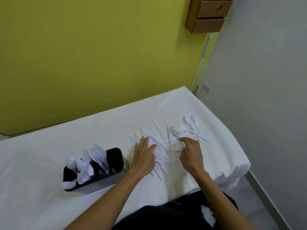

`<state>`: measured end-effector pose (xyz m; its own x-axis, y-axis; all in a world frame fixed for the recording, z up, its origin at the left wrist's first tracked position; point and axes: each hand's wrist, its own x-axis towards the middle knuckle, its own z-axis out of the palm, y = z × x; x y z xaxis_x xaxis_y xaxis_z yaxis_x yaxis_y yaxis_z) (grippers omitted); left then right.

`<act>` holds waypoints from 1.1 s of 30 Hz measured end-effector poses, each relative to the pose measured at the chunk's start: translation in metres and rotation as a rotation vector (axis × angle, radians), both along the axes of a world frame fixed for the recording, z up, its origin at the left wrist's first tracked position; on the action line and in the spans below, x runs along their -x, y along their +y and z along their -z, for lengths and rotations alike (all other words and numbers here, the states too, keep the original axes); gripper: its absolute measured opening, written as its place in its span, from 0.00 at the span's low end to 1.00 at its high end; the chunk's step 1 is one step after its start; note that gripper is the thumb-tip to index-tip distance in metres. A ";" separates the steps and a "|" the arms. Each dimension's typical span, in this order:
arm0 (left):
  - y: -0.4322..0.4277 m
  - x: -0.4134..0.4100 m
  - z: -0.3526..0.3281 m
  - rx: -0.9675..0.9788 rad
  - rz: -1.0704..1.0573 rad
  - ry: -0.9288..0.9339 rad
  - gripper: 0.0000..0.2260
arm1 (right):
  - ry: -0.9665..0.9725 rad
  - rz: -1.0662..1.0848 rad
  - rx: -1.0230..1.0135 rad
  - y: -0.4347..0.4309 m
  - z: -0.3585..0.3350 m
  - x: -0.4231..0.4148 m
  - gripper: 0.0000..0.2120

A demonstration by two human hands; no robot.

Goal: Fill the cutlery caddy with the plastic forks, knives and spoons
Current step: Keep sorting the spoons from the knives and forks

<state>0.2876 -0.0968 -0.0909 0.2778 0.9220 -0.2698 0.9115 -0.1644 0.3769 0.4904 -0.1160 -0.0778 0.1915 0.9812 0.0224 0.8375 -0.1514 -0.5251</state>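
Note:
A black cutlery caddy (114, 171) stands on the white-covered table (49, 155), left of my hands. White plastic spoons, forks and knives stick up from its left compartments; its rightmost compartment looks empty. A loose pile of white plastic cutlery (163, 156) lies spread on the cloth to the caddy's right. My left hand (143, 156) rests flat on the pile's left part with straight fingers. My right hand (191, 151) lies on the pile's right part, its fingers bent down onto the pieces; whether it pinches one I cannot tell. Two spoons (191, 121) lie farther back right.
The table's right edge (239, 146) drops off close to the pile. A green wall stands behind the table, and a wooden drawer unit (209, 15) hangs on it above right. A crumpled white tissue (207, 214) lies on my lap.

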 end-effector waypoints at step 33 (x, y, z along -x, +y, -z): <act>0.052 -0.066 -0.010 0.470 -0.980 -1.181 0.11 | -0.162 -0.144 0.337 -0.004 0.002 -0.042 0.08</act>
